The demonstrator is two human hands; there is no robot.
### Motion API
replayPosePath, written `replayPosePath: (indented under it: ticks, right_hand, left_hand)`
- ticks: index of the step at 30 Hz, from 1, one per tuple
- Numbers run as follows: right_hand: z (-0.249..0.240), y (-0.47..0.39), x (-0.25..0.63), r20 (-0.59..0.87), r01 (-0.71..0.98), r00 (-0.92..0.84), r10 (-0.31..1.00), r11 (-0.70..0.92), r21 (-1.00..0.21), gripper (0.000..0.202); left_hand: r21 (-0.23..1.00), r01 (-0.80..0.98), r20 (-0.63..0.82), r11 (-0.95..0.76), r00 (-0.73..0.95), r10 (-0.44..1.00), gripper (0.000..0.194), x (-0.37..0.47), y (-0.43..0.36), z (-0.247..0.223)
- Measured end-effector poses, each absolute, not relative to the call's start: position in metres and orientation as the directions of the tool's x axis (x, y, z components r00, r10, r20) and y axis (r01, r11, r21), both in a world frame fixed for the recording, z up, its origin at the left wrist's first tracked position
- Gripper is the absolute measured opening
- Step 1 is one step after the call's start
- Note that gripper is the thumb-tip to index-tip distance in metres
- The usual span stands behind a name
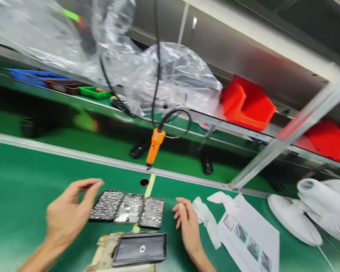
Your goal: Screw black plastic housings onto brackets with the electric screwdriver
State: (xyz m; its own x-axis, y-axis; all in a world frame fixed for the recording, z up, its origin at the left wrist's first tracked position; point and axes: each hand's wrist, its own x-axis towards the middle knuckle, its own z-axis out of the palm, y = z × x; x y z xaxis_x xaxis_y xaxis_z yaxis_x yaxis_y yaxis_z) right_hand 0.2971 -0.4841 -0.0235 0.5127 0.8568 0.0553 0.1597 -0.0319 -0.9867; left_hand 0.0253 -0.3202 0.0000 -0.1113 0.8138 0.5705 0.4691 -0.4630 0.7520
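Observation:
My left hand [70,211] hovers at the left edge of three small trays, its thumb and index fingertips pinched together; whatever they hold is too small to make out. The left tray [107,205], middle tray [129,208] and right tray [152,212] are filled with small metal parts. Closer to me, a dark rectangular tray [152,247] with one round metal piece [142,249] rests on a taped, stained block [101,252]. To the right of the trays is my right hand [188,226], fingers loosely apart, with nothing in it.
An orange electric screwdriver [155,146] hangs on a black cable behind the trays. White cloths [208,221], a printed sheet [250,234] and a white fan [323,211] are at right. Red bins [249,105] and plastic sheeting [170,75] occupy the shelf above.

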Motion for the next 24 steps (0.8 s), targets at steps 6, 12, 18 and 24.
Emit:
replayPosePath:
  ticks: [6, 12, 18, 24]
  right_hand:
    - [0.041, -0.401, 0.276, 0.302, 0.379, 0.480, 0.824, 0.115, -0.918, 0.047]
    - [0.076, -0.307, 0.264, 0.393, 0.408, 0.424, 0.816, 0.215, -0.887, 0.055]
    - [0.073, -0.308, 0.257, 0.343, 0.274, 0.423, 0.839, 0.243, -0.931, 0.039]
    - [0.102, -0.385, 0.228, 0.357, -0.080, 0.497, 0.791, 0.451, -0.889, 0.020]
  left_hand:
    - [0.774, 0.218, 0.553, -0.595, 0.224, 0.802, 0.027, 0.063, -0.324, -0.003]
    - [0.777, 0.152, 0.533, -0.611, 0.357, 0.767, 0.015, 0.052, -0.335, -0.037]
    - [0.813, 0.081, 0.512, -0.576, 0.371, 0.775, 0.016, 0.051, -0.346, -0.025]
    - [0.883, 0.009, 0.419, -0.469, 0.436, 0.797, 0.013, 0.053, -0.359, -0.006]
